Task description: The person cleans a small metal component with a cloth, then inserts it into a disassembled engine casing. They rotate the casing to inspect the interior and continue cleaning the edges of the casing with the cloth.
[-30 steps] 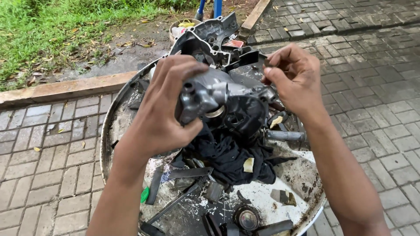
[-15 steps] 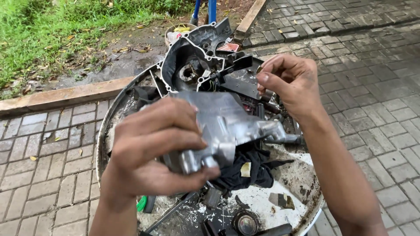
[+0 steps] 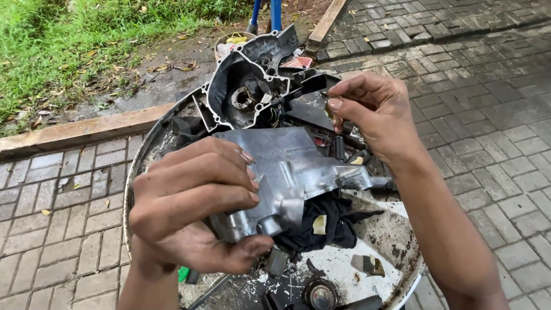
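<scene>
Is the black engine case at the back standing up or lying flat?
Standing up. The case leans on edge in the round tray, its hollow inside and white-edged rim facing the camera, behind the grey cover in the left hand.

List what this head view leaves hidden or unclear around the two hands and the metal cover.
- Left hand covers the near left part of the grey metal cover.
- Right hand pinches something small; too little shows between its fingertips to tell what.
- Black cloth lies partly under the cover.
- Round tray is cut off by the bottom edge.
- Blue posts are cut off by the top edge.
</scene>
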